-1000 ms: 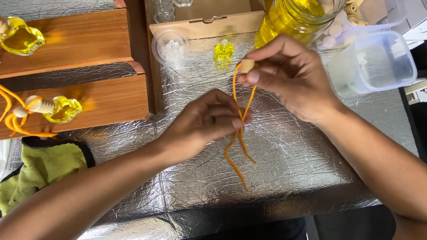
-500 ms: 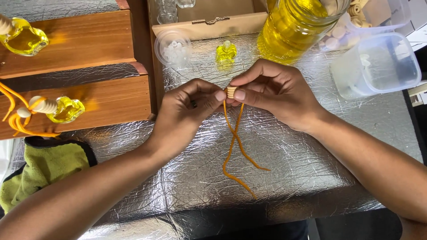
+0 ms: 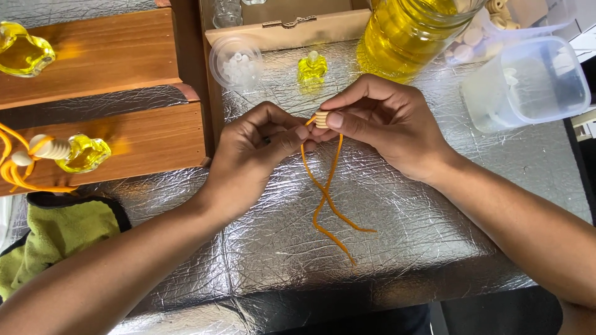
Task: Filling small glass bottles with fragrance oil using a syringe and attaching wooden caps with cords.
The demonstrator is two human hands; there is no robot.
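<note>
Both hands have come down a little toward the person since a moment ago, and the tails of the orange cord (image 3: 328, 186) now cross and lie on the table (image 3: 403, 248).

Right hand (image 3: 385, 124) pinches a small round wooden cap (image 3: 321, 119) between thumb and first finger. Left hand (image 3: 257, 149) has its fingers curled in and pinches the cord right beside the cap. The two hands touch at the fingertips.

The cap sits just in front of the tiny yellow bottle (image 3: 311, 67), and the cord hangs from the cap down toward the person.

That cord looks soft, thin and very light. It will bend and flop, so it is best held close to the cap, where the fingers are now. The cap looks hard and small. It could slip out, so a tight pinch on its sides seems right.

Behind the tiny bottle stands a big jar of yellow liquid (image 3: 410, 31). To the bottle's left is a round clear lid (image 3: 236, 62), and farther left are wooden boards (image 3: 105, 56) with a finished bottle with cord (image 3: 74, 154). A green cloth (image 3: 56, 236) lies well to the left and nearer the person. A clear tub (image 3: 528, 84) is to the bottle's right.
</note>
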